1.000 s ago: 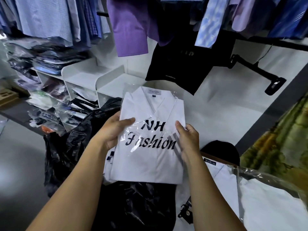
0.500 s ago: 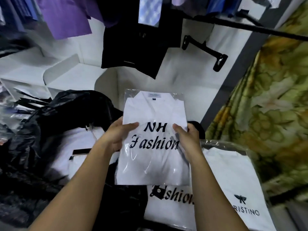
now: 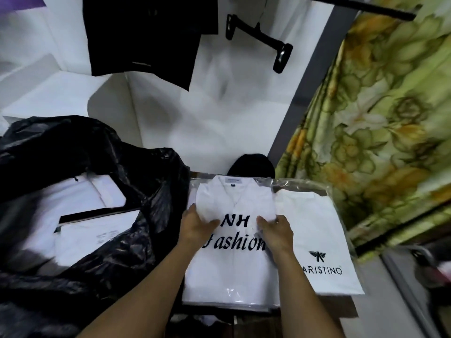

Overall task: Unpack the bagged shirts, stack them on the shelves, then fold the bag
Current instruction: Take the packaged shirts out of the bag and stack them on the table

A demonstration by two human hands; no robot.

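two hands are working one packet: the left hand point(image 3: 197, 225) is pinching the left edge of the nh fashion shirt pack point(image 3: 231, 272) and the right hand point(image 3: 275, 230) is pinching the right edge, thumbs lying over the clear wrap by the lettering, fingers curling at the sides. holding it by both edges is keeping the slippery film flat and the collar pointing away, and it looks like the pack is being squared onto more white packs underneath; whether it is fully resting there i cannot tell. just to its right, edge to edge, the aristino shirt pack point(image 3: 314, 230) is lying face up the same way round, which suggests a sorting pile is being built beside the bag rather than on a shelf. to the left the black bag point(image 3: 117, 240) is gaping open with more white shirts point(image 3: 80, 230) showing inside, so unpacking is looking far from done. further out, the white shelves point(image 3: 61, 93) are sitting at the back left, a dark garment point(image 3: 146, 37) and a black hanger point(image 3: 258, 37) are hanging above, and a floral curtain point(image 3: 390, 118) is closing off the right.
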